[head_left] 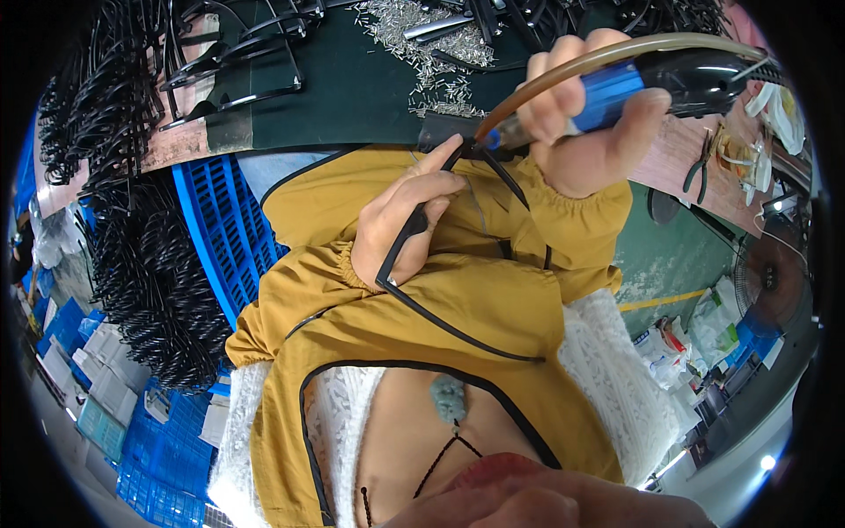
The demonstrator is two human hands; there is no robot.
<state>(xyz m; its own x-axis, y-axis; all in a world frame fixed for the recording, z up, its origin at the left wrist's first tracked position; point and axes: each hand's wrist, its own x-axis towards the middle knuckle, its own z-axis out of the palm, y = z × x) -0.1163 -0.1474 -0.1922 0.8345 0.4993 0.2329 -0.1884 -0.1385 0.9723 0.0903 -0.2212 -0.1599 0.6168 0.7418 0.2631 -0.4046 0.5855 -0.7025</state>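
Observation:
My left hand [407, 216] grips a black eyeglass frame [398, 260] in front of my mustard-yellow top, the index finger stretched toward the hinge end. My right hand [585, 128] is closed around a blue and black powered screwdriver [678, 79]. A brownish hose arcs from the tool. The tool's tip [489, 139] points down at the frame's hinge, just beside my left index fingertip. A thin black temple arm [506, 180] hangs from that spot.
A dark green bench mat [352, 88] carries a scatter of small metal pins [422, 40] and several black frames [238, 62]. A blue crate [220, 233] and a heap of black frames [145, 282] lie to the left. Pliers [700, 167] and a fan [770, 277] are on the right.

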